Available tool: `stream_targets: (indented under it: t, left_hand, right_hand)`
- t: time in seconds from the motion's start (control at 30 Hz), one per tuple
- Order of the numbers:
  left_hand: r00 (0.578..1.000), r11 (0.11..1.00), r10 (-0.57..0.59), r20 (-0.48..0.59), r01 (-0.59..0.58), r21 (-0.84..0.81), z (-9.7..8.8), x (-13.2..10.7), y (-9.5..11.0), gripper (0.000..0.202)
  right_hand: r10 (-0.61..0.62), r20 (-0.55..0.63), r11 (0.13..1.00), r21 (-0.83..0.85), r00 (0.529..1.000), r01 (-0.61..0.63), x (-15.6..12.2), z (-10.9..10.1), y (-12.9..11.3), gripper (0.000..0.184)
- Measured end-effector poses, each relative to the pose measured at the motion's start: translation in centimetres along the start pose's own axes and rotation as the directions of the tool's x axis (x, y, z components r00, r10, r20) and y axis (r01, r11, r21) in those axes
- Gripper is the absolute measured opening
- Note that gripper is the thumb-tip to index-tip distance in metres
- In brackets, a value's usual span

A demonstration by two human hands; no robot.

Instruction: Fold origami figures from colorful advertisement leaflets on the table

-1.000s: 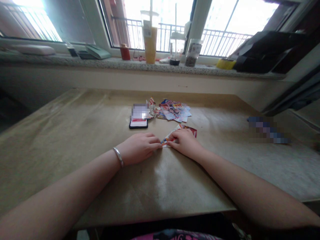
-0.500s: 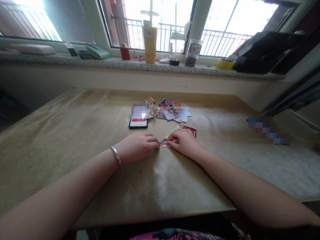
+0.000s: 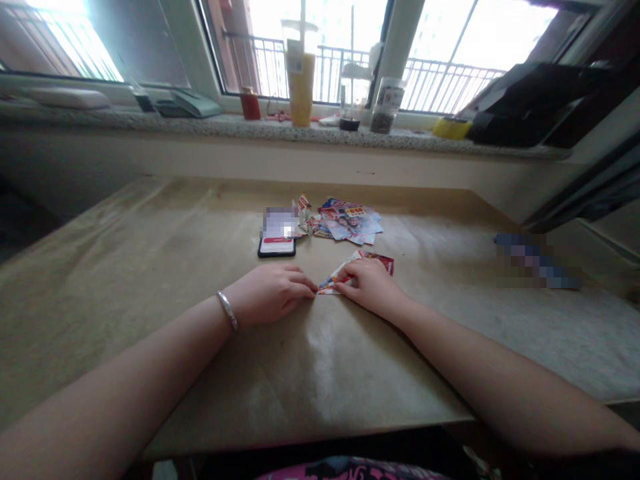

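A folded piece of printed paper [image 3: 327, 286], white, blue and orange with a dark red part at its far right, lies on the table in front of me. My right hand [image 3: 373, 288] rests over its middle, thumb and fingers closed together on it. At the paper's pointed left corner, the fingertips of my left hand [image 3: 273, 293] are pinched together. A silver bangle circles that wrist. The right hand hides part of the paper.
Beyond my hands lie a phone [image 3: 277, 248], crumpled paper scraps [image 3: 307, 223] and a pile of printed papers [image 3: 353, 223]. A blurred flat bluish item [image 3: 537, 261] is at the right. Drink cups, including a yellow one [image 3: 301, 87], stand on the windowsill [image 3: 240, 132].
My left hand has shifted slightly left, and the paper's left corner shows a little more. My right hand stays in nearly the same place.
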State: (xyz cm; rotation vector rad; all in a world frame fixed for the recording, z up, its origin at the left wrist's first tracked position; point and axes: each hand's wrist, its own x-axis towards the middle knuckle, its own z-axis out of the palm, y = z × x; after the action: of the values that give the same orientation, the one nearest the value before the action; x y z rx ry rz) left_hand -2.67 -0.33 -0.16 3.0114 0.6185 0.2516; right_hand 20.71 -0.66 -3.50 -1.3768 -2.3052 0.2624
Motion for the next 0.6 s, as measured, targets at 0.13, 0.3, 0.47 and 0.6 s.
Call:
stream_targets:
  t: [0.13, 0.3, 0.47, 0.6]
  left_hand:
    - [1.0, 0.999, -0.016, -0.008, 0.016, -0.028, -0.2, -0.1, 0.0, 0.036]
    - [0.999, 0.993, -0.046, -0.005, 0.045, -0.11, -0.2, -0.4, -0.6, 0.036]
    - [0.995, 0.986, -0.089, -0.052, 0.081, -0.146, 0.1, -0.5, -1.4, 0.031]
    - [0.993, 0.992, -0.054, -0.103, 0.042, -0.118, 0.6, -0.1, -1.3, 0.037]
  right_hand:
    - [0.002, -0.002, 1.0, 0.007, 1.0, -0.002, -0.1, 0.0, 0.0, 0.016]
    - [0.013, -0.001, 1.0, 0.013, 1.0, -0.013, -0.1, -0.2, -0.1, 0.013]
    - [0.043, 0.012, 0.995, 0.086, 0.999, -0.044, 0.3, 0.0, -0.3, 0.011]
    - [0.045, 0.006, 0.992, 0.115, 0.999, -0.045, 0.6, 0.4, -0.6, 0.012]
